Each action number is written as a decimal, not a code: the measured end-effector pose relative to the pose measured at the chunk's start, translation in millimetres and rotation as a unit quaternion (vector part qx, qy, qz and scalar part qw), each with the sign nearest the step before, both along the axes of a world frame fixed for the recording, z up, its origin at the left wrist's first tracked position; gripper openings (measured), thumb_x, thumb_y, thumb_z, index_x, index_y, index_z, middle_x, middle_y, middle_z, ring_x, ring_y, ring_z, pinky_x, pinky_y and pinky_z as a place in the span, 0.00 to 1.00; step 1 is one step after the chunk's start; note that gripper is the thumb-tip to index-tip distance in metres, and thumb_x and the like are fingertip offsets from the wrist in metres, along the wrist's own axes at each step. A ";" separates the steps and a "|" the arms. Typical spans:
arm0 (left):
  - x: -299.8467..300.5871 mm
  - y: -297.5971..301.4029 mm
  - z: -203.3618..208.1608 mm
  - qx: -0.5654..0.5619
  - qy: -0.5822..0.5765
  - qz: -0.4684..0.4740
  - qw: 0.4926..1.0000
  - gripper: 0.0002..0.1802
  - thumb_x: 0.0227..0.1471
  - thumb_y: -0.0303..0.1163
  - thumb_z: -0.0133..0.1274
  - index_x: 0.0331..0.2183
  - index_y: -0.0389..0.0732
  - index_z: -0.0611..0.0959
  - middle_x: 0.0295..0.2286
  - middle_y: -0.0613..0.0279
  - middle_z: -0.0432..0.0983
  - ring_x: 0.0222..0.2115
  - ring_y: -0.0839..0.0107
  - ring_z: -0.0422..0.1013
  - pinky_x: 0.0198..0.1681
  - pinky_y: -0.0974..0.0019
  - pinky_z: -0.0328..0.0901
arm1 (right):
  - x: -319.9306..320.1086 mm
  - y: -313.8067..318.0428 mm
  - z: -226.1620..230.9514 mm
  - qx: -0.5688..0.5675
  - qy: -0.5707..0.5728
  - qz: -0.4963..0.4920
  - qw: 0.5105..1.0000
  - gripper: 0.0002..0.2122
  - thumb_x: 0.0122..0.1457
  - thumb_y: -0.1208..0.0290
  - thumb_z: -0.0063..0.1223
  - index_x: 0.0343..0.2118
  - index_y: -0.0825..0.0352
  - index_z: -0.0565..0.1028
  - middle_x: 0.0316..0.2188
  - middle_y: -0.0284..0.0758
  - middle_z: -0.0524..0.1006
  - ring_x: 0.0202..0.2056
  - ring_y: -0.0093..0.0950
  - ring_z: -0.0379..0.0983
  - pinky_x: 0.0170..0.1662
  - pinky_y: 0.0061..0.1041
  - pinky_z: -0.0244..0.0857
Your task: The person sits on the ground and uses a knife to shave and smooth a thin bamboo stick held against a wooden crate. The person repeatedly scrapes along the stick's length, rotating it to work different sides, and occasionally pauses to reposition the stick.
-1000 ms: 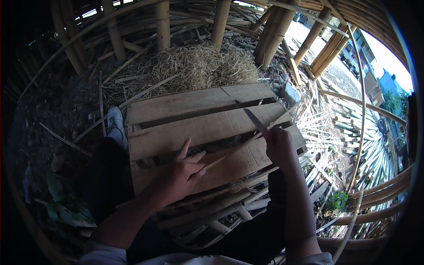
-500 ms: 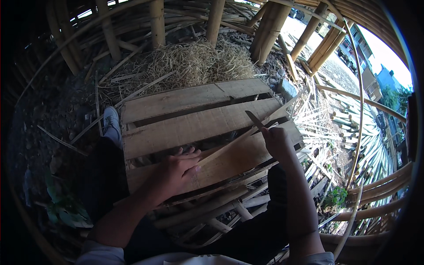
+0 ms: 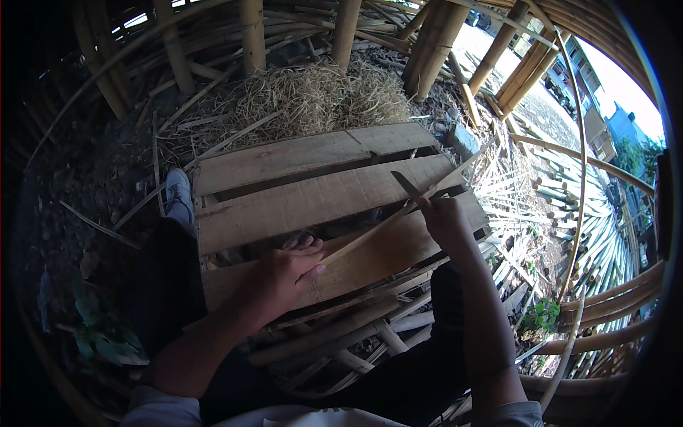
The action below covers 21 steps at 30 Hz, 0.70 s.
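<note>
A long, thin bamboo strip [image 3: 370, 232] slants across a slatted wooden bench [image 3: 320, 206], its far end reaching past the right edge. My left hand [image 3: 290, 272] rests low on the bench boards and pins the strip's near end, which comes out between thumb and fingers. In my right hand [image 3: 442, 215] is a knife [image 3: 405, 184], gripped by its handle, which the fist hides. Its dark blade points away and to the left, lying across or just beside the strip; whether the edge touches it I cannot tell.
Behind the bench lies a heap of pale shavings [image 3: 320, 99] before upright bamboo posts [image 3: 252, 35]. Many cut bamboo poles [image 3: 605, 235] are spread on the right. My left shoe [image 3: 178, 188] stands beside the bench. A curved bamboo pole [image 3: 582, 142] rises at right.
My right hand and the knife have shifted slightly away from me and to the left along the strip. My left hand stays nearly in place.
</note>
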<state>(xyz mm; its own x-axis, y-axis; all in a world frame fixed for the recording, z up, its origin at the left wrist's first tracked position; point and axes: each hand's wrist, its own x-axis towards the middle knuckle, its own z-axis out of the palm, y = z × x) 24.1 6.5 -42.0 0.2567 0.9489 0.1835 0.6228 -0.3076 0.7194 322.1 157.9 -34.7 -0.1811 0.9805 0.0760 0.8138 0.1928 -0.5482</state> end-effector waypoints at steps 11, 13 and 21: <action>-0.5 0.9 1.1 -0.014 -0.017 -0.002 1.000 0.16 0.61 0.30 0.55 0.48 0.31 0.82 0.51 0.41 0.76 0.58 0.51 0.68 0.65 0.56 0.62 | -26.3 -18.0 4.6 0.039 -0.012 0.030 0.999 0.23 0.67 0.58 0.53 0.22 0.76 0.76 0.18 0.54 0.73 0.20 0.46 0.67 0.27 0.41 0.64; 1.2 -1.8 8.2 -0.027 -0.017 0.012 0.999 0.16 0.61 0.30 0.55 0.48 0.31 0.82 0.51 0.41 0.76 0.58 0.50 0.67 0.65 0.56 0.62 | -10.8 2.3 1.4 0.069 -0.023 -0.021 0.997 0.22 0.67 0.59 0.54 0.23 0.76 0.76 0.17 0.52 0.72 0.16 0.40 0.64 0.25 0.39 0.62; -0.6 0.0 5.4 -0.014 -0.016 0.001 1.000 0.16 0.61 0.30 0.55 0.47 0.31 0.83 0.50 0.41 0.76 0.59 0.50 0.67 0.65 0.55 0.62 | -32.6 -19.9 12.9 0.012 -0.014 -0.013 1.000 0.23 0.65 0.58 0.54 0.22 0.75 0.77 0.17 0.53 0.73 0.23 0.53 0.74 0.27 0.43 0.65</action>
<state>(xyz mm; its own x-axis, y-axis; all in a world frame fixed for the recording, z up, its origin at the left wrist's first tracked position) 23.4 6.5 -36.6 0.2498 0.9541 0.1649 0.6005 -0.2863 0.7466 289.5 138.0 -21.8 -0.1575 0.9829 0.0949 0.8337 0.1839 -0.5207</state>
